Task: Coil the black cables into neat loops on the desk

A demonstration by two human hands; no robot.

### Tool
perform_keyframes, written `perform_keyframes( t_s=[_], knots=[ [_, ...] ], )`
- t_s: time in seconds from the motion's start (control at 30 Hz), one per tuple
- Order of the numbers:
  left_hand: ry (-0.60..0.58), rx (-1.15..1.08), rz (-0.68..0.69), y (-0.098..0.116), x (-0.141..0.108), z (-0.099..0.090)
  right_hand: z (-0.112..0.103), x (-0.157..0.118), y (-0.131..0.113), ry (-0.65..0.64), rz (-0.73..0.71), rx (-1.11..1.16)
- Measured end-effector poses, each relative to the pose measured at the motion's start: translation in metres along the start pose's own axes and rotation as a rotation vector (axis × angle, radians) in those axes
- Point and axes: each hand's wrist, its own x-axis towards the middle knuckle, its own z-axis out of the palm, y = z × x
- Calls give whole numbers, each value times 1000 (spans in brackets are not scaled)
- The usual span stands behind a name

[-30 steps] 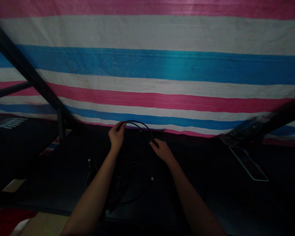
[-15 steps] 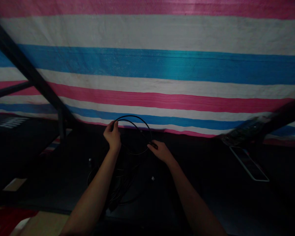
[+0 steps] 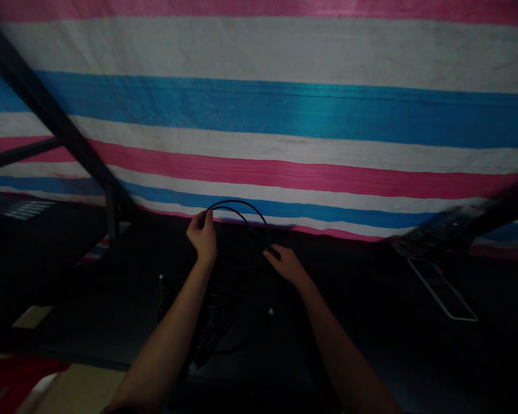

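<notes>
Left hand [image 3: 202,237] closed on one side of a looped black cable [image 3: 242,201], fingers pinching; right hand [image 3: 287,265] closed on the other side, thumb toward the loop. Cable arched between the two, above the dark worktop [image 3: 95,328]. Beneath and beside the left forearm: tangled dark cables [image 3: 218,325], a small pale connector [image 3: 271,311] to their right. Phone [image 3: 442,287] well apart, far right. Risks, as judged: loose grip at either side could let the springy loop open; a trailing length might snag in the tangle and drag it. Dim light hides crossings, so wrong strand easily caught.
</notes>
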Motion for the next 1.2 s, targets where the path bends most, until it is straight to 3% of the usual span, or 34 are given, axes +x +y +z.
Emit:
perform_keyframes(
  t_s=[0.23, 0.97, 1.2],
  knots=[
    [-12, -50, -48, 0, 0, 0, 0, -1, 0, -2, 12, 23],
    [38, -27, 3, 1, 0, 0, -1, -1, -1, -17, 9, 7],
    [45, -107, -59, 2, 0, -1, -2, -2, -2, -29, 10, 28]
  ],
)
